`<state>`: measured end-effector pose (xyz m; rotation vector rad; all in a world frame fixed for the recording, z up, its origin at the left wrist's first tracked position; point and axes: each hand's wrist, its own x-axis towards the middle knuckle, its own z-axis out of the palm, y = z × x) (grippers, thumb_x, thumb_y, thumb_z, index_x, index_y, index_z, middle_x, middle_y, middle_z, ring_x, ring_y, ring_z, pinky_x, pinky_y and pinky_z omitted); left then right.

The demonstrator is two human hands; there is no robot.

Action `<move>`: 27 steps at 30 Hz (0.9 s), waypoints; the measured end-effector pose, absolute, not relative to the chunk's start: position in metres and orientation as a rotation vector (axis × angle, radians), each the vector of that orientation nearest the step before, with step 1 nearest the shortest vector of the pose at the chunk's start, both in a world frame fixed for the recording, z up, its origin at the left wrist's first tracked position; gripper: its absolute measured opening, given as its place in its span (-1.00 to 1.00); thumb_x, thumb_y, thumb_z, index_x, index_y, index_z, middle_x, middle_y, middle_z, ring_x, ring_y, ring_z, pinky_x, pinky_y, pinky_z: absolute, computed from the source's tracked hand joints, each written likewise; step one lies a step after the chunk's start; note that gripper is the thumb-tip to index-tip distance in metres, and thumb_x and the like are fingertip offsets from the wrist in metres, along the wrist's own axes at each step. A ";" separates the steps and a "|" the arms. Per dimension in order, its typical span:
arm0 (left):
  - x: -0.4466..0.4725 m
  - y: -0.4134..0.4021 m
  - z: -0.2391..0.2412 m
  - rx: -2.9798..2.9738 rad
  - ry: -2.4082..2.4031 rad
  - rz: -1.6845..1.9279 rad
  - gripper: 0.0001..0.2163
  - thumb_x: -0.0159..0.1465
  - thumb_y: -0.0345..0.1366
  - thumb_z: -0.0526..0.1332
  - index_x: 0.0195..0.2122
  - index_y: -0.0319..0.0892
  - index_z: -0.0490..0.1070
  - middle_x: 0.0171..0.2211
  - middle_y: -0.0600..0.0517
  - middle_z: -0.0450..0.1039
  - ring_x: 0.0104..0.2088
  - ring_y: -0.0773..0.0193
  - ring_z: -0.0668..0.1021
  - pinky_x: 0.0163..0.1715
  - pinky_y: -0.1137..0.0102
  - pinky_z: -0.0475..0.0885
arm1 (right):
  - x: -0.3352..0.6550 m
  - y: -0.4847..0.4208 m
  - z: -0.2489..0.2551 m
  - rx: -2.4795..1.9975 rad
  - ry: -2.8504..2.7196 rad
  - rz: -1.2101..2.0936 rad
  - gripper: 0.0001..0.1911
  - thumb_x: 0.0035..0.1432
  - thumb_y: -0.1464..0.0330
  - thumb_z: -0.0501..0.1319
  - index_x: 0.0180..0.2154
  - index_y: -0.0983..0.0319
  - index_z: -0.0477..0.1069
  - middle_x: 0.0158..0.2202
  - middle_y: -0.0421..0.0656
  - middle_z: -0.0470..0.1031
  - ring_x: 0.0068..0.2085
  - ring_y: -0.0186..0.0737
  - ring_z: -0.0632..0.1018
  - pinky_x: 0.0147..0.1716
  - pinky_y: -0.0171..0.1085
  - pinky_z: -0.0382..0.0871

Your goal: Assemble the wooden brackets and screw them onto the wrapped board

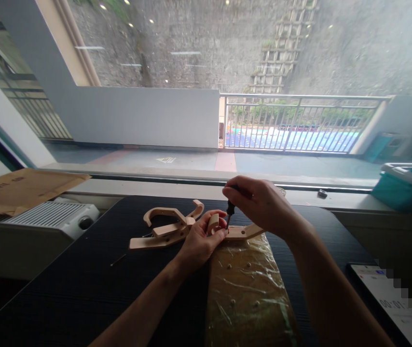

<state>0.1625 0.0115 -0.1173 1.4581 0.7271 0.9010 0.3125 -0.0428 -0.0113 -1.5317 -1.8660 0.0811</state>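
My right hand [251,202] is wrapped around the dark handle of a screwdriver [230,210], which points down at a pale wooden hook [240,233]. The hook lies across the far end of a board wrapped in clear film [244,279]. With fingers closed on the hook's curled left end, my left hand [204,236] grips it beside the screwdriver's tip. My fingers hide the exact spot where the tip meets the wood. Left of that hand, more wooden hooks [166,236] rest in a loose pile on the black table [83,279].
A thin metal rod [119,260] lies near the pile. A phone or tablet [379,294] showing a timer sits at the right edge. Beyond the table are a brown envelope [28,190], a radiator [57,214], a teal box [401,188] and a large window.
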 end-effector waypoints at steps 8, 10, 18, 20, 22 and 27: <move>0.163 0.011 -0.115 1.455 0.704 0.889 -0.70 0.04 -0.34 0.29 -0.16 -0.14 0.38 -0.36 0.11 0.40 -0.34 0.39 0.48 -0.25 0.47 0.38 | 0.314 -0.041 -0.013 -1.553 -1.834 0.035 -0.72 0.18 0.18 0.07 -0.37 0.22 0.41 -0.63 -0.28 0.31 -0.59 -0.44 0.23 -0.56 -0.33 0.01; 0.163 0.011 -0.114 1.453 0.701 0.886 -0.69 0.04 -0.33 0.30 -0.16 -0.14 0.38 -0.37 0.10 0.40 -0.34 0.38 0.48 -0.26 0.47 0.38 | 0.314 -0.039 -0.014 -1.585 -1.808 0.002 -0.69 0.17 0.14 0.07 -0.40 0.23 0.40 -0.63 -0.27 0.30 -0.59 -0.43 0.22 -0.56 -0.33 -0.01; 0.163 0.011 -0.114 1.456 0.723 0.887 -0.68 0.02 -0.34 0.30 -0.16 -0.13 0.37 -0.37 0.12 0.40 -0.36 0.40 0.47 -0.28 0.48 0.38 | 0.312 -0.043 -0.012 -1.515 -1.888 0.071 -0.77 0.16 0.22 0.09 -0.25 0.18 0.42 -0.54 -0.26 0.38 -0.55 -0.43 0.27 -0.55 -0.35 0.03; 0.163 0.011 -0.115 1.456 0.725 0.894 -0.68 0.03 -0.35 0.30 -0.16 -0.13 0.37 -0.37 0.13 0.40 -0.37 0.42 0.46 -0.27 0.49 0.38 | 0.311 -0.045 -0.011 -1.482 -1.919 0.111 -0.78 0.18 0.22 0.07 -0.27 0.18 0.42 -0.53 -0.27 0.39 -0.55 -0.44 0.27 -0.55 -0.35 0.03; 0.163 0.011 -0.115 1.455 0.722 0.896 -0.68 0.03 -0.35 0.29 -0.15 -0.12 0.37 -0.37 0.13 0.40 -0.37 0.43 0.46 -0.26 0.50 0.38 | 0.312 -0.044 -0.012 -1.486 -1.919 0.104 -0.76 0.19 0.20 0.07 -0.32 0.19 0.40 -0.55 -0.27 0.37 -0.56 -0.44 0.25 -0.56 -0.35 0.02; 0.162 0.011 -0.115 1.459 0.690 0.864 -0.69 0.05 -0.35 0.29 -0.15 -0.14 0.36 -0.36 0.11 0.39 -0.33 0.39 0.47 -0.26 0.49 0.37 | 0.315 -0.039 -0.015 -1.605 -1.818 -0.020 -0.69 0.17 0.12 0.07 -0.40 0.21 0.38 -0.61 -0.26 0.31 -0.58 -0.43 0.22 -0.58 -0.33 -0.01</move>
